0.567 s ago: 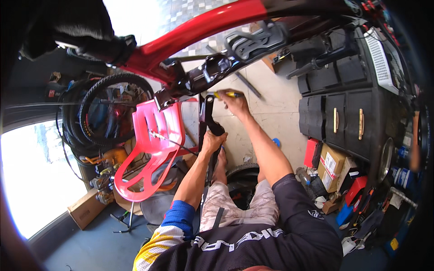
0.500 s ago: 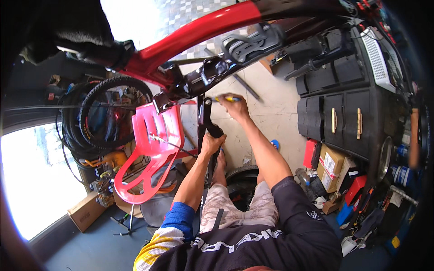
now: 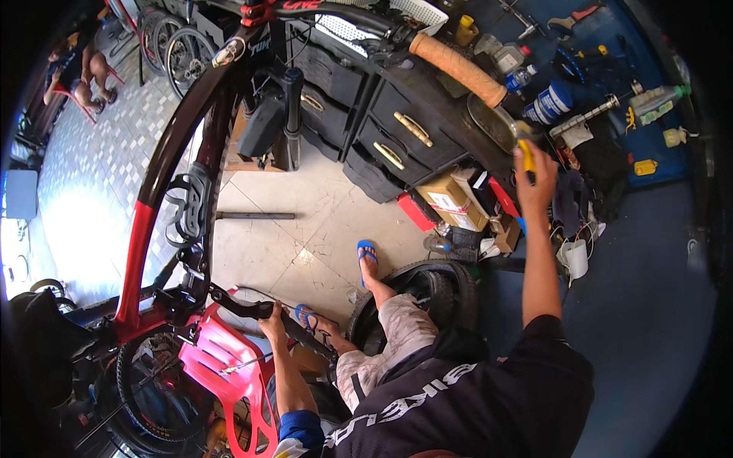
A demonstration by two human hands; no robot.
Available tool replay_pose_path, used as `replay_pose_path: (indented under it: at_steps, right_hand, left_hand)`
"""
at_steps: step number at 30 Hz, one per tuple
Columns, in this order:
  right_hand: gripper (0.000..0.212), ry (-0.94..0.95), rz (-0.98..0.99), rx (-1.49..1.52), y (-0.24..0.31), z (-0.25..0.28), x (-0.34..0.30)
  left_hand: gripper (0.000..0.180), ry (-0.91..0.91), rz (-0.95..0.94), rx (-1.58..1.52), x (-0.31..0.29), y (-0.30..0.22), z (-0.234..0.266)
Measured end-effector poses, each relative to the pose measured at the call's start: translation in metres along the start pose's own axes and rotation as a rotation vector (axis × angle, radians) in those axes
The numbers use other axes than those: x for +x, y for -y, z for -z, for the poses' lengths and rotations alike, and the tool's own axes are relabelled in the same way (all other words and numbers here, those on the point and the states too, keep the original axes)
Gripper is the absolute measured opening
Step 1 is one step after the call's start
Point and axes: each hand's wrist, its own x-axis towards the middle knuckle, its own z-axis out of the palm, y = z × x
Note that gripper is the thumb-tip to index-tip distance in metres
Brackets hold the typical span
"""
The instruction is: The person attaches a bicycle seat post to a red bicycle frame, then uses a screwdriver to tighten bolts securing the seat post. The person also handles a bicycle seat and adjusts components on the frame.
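Observation:
My left hand (image 3: 275,327) is closed around a black bicycle frame arm (image 3: 300,333), which slants down from the lower end of the red and dark bicycle frame (image 3: 136,256). Out to the right, my right hand (image 3: 538,183) grips a small yellow-handled brush (image 3: 527,156). Its pale tip is beside the rim of an oval metal container (image 3: 489,131); whether it touches what is inside I cannot tell. A black bottle cage (image 3: 183,210) is fixed on the frame. Below the frame's lower end stands a pink plastic chair (image 3: 229,355).
Black drawers (image 3: 366,114) carry the oval container. A tan handlebar grip (image 3: 458,69) juts over them. Cardboard boxes (image 3: 450,200) and tyres (image 3: 450,294) lie by my legs. Tools and bottles cover a blue surface (image 3: 603,91). A person (image 3: 84,72) sits at far left.
My view has turned to the right. My right hand has carried the brush away from the black frame arm to the oval container, while my left hand keeps its hold.

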Motion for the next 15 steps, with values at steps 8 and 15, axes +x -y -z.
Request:
replay_pose_path:
  at_steps: [8,15]
  right_hand:
    - [0.041,0.327,-0.076,-0.071,-0.119,-0.114,0.025]
    - [0.060,0.418,0.153,-0.269,-0.110,-0.097,0.034]
  left_hand:
    - [0.022,-0.123,-0.028,0.084,-0.001,-0.009,0.010]
    - [0.032,-0.155,0.021,0.216,0.006,-0.013,0.027]
